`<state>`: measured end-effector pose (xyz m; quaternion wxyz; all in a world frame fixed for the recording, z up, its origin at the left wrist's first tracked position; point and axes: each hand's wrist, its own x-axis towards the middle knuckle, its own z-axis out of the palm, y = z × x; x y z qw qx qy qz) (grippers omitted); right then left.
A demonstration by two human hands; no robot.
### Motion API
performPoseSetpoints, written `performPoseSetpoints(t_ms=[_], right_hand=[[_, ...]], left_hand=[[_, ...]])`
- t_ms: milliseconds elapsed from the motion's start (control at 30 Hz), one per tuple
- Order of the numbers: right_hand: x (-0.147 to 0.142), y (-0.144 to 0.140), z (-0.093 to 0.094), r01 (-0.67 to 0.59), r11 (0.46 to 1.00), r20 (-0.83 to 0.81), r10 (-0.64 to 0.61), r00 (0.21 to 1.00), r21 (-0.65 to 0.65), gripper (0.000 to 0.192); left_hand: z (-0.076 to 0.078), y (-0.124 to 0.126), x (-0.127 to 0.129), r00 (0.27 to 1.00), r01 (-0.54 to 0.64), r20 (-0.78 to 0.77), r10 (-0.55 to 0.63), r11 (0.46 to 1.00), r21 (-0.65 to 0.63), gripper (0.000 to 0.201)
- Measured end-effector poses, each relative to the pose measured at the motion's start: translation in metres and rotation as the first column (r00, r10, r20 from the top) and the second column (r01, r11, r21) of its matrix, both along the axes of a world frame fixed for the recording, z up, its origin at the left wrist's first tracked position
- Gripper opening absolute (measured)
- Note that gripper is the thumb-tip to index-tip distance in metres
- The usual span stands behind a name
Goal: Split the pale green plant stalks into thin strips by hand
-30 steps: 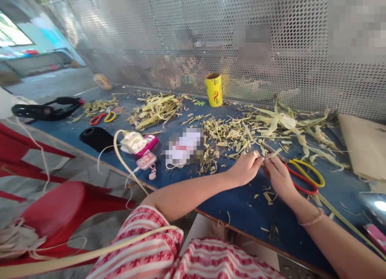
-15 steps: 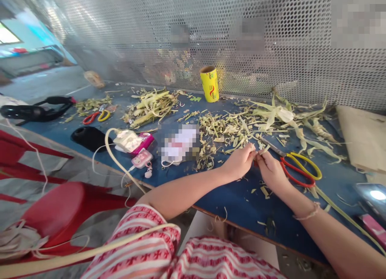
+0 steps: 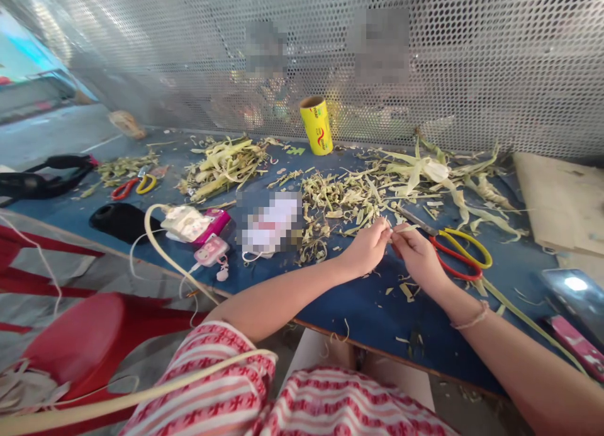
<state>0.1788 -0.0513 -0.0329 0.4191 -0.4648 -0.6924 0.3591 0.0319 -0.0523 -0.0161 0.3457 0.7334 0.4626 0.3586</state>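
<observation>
Two hands meet over the middle of the blue bench (image 3: 363, 307), fingertips pinched together on a thin pale strip (image 3: 404, 228) of dried leaf. The left hand (image 3: 365, 248) nips one end between thumb and forefinger, the right hand (image 3: 418, 255) nips the strip just beside it, and the short free end pokes out to the right above the right knuckles. The strip is held just above the bench top, near the front edge of a litter of leaf scraps (image 3: 346, 203).

Just right of the right hand lie scissors (image 3: 455, 253) with one red and one yellow handle, blades pointing far and left toward the scraps. Beyond them, long pale husks (image 3: 438, 172) sprawl toward the far right. A yellow roll (image 3: 316, 125) stands upright at the far edge, against the perforated metal screen (image 3: 472, 65). Left of it lies another heap of husks (image 3: 221, 165), and further left a second pair of scissors (image 3: 133, 185). Near the bench's left front sit a pink case (image 3: 211, 250), a white packet (image 3: 185, 222) and a black pouch (image 3: 117, 221), with a pale tube (image 3: 163, 250) curling past them. A red chair (image 3: 80, 341) stands below at the near left.
</observation>
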Motion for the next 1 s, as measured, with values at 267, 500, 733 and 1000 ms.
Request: performPoseSetpoints(t_ms=[267,500,733,1000], right_hand=[[-0.002,0.003,-0.007,0.002,0.998,-0.112,-0.010,0.994,-0.067,0.023],[-0.005,0.004,-0.002,0.000,0.998,-0.169,-0.009,0.986,-0.057,0.022],[-0.012,0.003,-0.002,-0.018,0.987,-0.278,-0.028,0.960,-0.160,0.024],[-0.015,0.004,-0.003,-0.009,0.983,-0.322,-0.051,0.945,-0.185,0.023]], left_hand=[[-0.002,0.002,0.000,0.999,0.009,0.036,-0.009,1.000,0.006,0.015],[-0.006,0.004,0.004,0.924,0.082,0.381,0.028,0.960,-0.269,0.025],[-0.006,0.003,0.010,0.790,0.178,0.593,0.154,0.868,-0.463,0.031],[-0.007,0.004,0.012,0.780,0.140,0.600,0.176,0.886,-0.442,0.037]])
